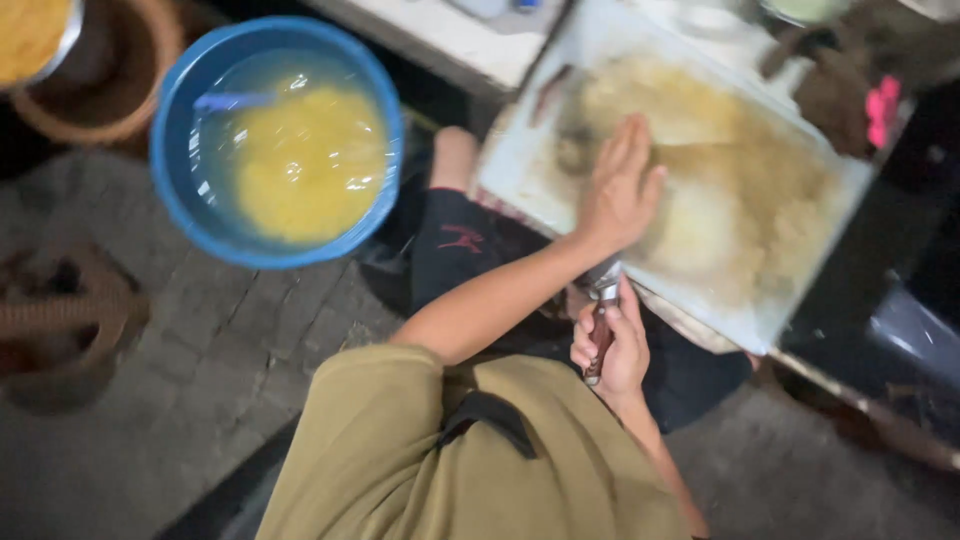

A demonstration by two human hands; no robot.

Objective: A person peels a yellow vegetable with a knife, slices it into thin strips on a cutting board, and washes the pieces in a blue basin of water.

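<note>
While the left hand (620,190) lies flat and released, palm down on the pale shredded mass (720,190) spread over the white cutting board (520,160), the right hand (612,345) sits just below it, clenched round a knife (600,320) with a reddish-brown handle. Judging by the board, most of the material already looks finely cut and fanned out beyond the left fingertips; what remains whole I cannot tell through the blur. Board edges run close: the near rim lies right by the knife hand, over the knees. Well off to the left of both hands, a blue basin (180,150) of yellow shreds in water stands on the paved floor (200,380), with open room around it.
</note>
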